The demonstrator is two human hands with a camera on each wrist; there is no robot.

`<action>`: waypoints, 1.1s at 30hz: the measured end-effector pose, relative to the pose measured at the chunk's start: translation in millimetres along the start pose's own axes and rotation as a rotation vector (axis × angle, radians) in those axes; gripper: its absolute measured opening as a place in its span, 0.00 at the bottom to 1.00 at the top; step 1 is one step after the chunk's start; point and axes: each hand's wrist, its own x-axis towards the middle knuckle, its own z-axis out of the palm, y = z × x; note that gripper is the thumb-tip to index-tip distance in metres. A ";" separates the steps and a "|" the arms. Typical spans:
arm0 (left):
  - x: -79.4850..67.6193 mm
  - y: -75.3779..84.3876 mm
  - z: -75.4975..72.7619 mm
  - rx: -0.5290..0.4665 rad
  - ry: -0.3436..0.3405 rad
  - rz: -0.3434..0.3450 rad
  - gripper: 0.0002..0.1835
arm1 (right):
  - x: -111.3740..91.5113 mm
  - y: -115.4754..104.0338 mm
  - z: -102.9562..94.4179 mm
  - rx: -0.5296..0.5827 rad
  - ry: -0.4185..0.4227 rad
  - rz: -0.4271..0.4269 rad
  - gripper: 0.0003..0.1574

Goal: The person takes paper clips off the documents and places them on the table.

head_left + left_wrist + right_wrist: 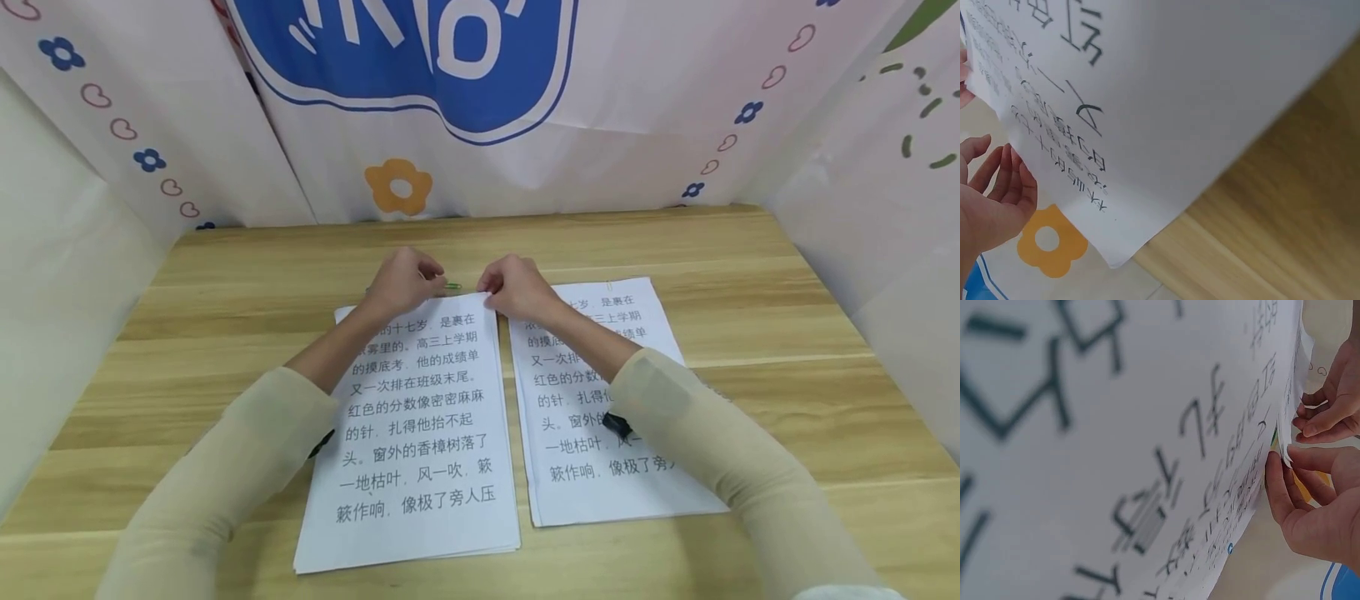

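Note:
In the head view, my right hand (517, 287) pinches the top right corner of the left stack of printed sheets (420, 442). That pinch on the sheet edge also shows in the right wrist view, where the same hand (1316, 503) has thumb and fingers on either side of the paper. My left hand (407, 282) is over the stack's top edge with loosely curled fingers. A gap shows between its thumb and fingers in the left wrist view (1000, 194). Close to its fingertips, a green paper clip (452, 286) appears just behind the sheets.
To the right lies a second stack of printed sheets (630, 492), with a yellow paper clip (610, 287) at its top edge. My right forearm crosses over it. Both stacks lie on a wood-grain table (810, 417). A printed cloth (600, 158) hangs behind the table.

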 end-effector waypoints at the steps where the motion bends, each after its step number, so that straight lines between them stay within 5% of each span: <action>1: -1.0 0.8 -0.9 0.005 0.002 0.002 0.14 | -0.5 -0.3 -0.4 -0.003 0.000 -0.003 0.11; 17: -11.8 13.7 -5.5 0.012 -0.009 0.097 0.14 | -8.4 1.9 -20.2 0.009 0.012 -0.034 0.14; 33: -8.8 27.1 14.5 0.020 -0.074 0.142 0.14 | -19.7 16.7 -46.8 0.022 0.019 0.006 0.17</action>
